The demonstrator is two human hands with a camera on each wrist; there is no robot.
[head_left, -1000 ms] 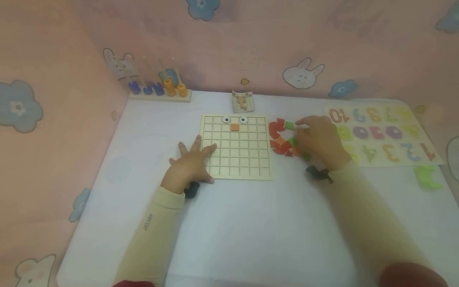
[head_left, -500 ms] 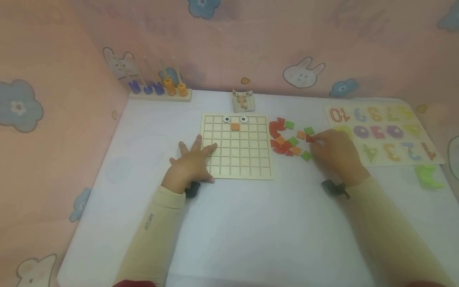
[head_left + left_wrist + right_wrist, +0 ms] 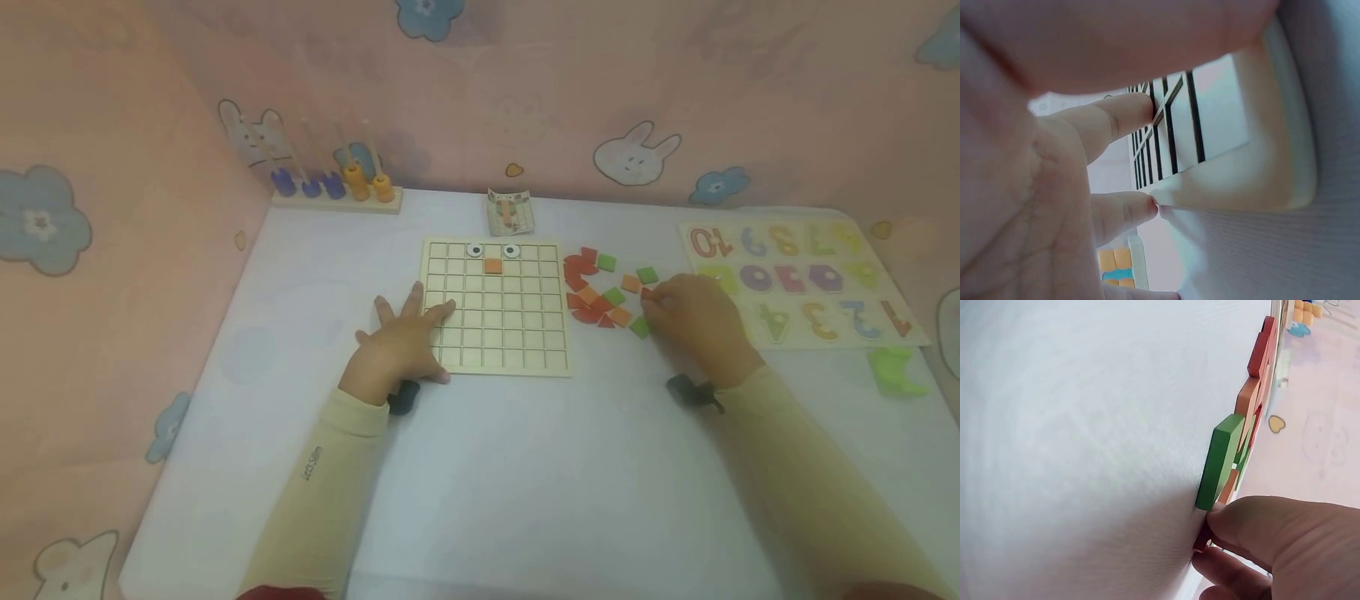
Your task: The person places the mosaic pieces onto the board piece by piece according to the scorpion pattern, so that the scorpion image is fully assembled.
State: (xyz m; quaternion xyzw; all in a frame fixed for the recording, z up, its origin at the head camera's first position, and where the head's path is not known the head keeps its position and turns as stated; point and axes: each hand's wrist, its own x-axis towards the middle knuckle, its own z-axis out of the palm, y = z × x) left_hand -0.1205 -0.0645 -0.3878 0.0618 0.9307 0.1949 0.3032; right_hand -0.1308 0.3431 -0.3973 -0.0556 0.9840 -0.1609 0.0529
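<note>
My left hand (image 3: 393, 343) lies spread over the left edge of a wooden grid board (image 3: 510, 332), its fingers resting on the frame and the nearest squares. Two round eye tiles (image 3: 511, 251) sit in the board's top row, with an orange square tile (image 3: 492, 266) in the row below. To the right of the board, my right hand (image 3: 701, 325) pinches a small red tile (image 3: 1202, 539) between thumb and finger, low at the tabletop. Close by the thumb is a green square tile (image 3: 1219, 462). Most of the red tile is hidden by the fingers.
Several red, orange and green tiles (image 3: 588, 315) lie loose right of the board. Behind it stands a small picture card (image 3: 511, 213). A bead counting stand (image 3: 335, 200) is at the back left; a number puzzle board (image 3: 797, 335) and a light green piece (image 3: 892, 372) are at right.
My right hand has moved from the upper green tile to the right and toward me, onto the red tile, where it pinches it. My left hand has stayed on the board.
</note>
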